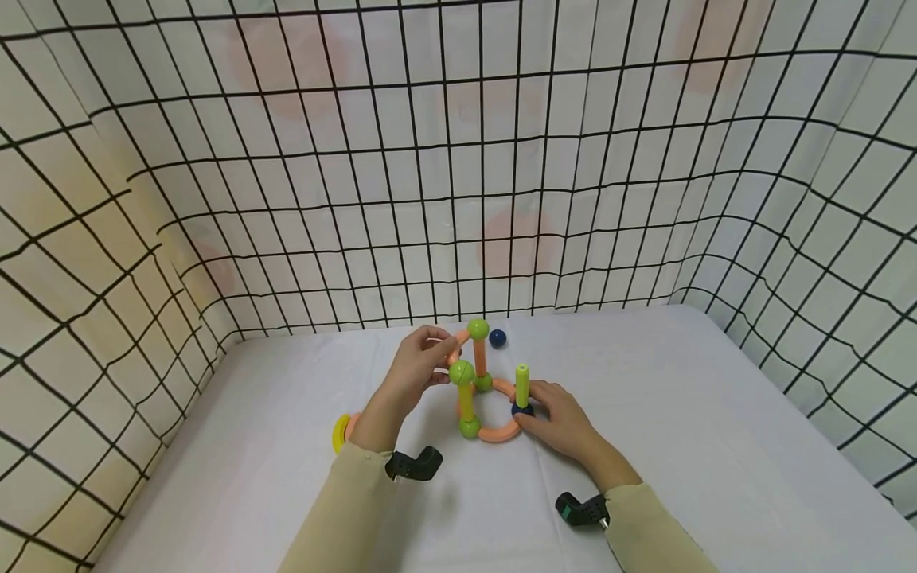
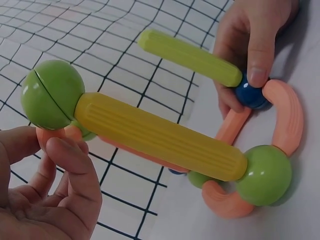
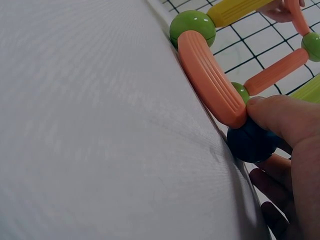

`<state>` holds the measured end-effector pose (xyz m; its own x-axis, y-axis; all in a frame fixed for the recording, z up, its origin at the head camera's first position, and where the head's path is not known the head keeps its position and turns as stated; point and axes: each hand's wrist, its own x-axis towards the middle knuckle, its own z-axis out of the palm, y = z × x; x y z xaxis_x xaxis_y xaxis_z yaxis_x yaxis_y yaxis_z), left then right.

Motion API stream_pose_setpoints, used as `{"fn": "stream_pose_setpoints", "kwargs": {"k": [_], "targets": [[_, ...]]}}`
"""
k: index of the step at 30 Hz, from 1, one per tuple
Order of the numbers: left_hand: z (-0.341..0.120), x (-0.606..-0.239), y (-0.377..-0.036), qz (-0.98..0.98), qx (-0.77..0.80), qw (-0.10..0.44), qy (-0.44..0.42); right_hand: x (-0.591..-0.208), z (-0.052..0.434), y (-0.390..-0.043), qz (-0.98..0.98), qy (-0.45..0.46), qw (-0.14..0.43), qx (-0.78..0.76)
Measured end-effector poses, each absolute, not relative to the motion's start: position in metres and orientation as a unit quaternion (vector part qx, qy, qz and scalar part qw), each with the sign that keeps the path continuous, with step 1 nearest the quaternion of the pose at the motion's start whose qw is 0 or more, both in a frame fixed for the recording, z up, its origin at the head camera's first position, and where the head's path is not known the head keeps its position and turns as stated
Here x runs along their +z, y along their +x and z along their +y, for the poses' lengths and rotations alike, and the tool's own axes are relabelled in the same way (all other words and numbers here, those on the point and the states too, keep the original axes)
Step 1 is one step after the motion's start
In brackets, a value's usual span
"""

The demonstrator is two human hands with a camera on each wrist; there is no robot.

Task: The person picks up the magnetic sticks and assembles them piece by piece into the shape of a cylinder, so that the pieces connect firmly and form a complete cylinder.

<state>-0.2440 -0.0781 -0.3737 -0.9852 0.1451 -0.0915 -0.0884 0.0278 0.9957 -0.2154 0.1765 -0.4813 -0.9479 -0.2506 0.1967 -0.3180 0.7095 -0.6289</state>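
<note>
A toy frame of rods and balls stands mid-table on an orange ring base (image 1: 494, 434). My left hand (image 1: 442, 362) pinches an orange curved piece (image 2: 54, 135) beside the green ball (image 2: 52, 95) that tops the yellow rod (image 2: 160, 135). That rod runs down to a second green ball (image 2: 263, 175). My right hand (image 1: 532, 407) grips the dark blue ball (image 3: 250, 144) at the base, thumb (image 3: 285, 117) against the orange curved rod (image 3: 212, 82). A lime rod (image 1: 522, 383) stands upright on this blue ball. An orange rod (image 1: 480, 358) carries another green ball (image 1: 478, 329).
A loose dark blue ball (image 1: 497, 338) lies behind the frame. A yellow and orange piece (image 1: 341, 433) lies by my left wrist. The white table (image 1: 680, 414) is fenced on three sides by a black wire grid (image 1: 458, 199).
</note>
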Motion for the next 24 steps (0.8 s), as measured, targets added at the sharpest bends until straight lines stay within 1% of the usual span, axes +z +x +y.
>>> {"fn": "stream_pose_setpoints", "kwargs": {"k": [14,24], "targets": [[-0.079,-0.381,-0.246,0.703,0.707,0.080,0.017,-0.483,0.177,-0.215,-0.921,0.143,0.040,0.361],[-0.085,-0.388,-0.241,0.714,0.697,0.069,0.001,-0.484,0.177,-0.216,-0.922,0.151,0.050,0.354]]}}
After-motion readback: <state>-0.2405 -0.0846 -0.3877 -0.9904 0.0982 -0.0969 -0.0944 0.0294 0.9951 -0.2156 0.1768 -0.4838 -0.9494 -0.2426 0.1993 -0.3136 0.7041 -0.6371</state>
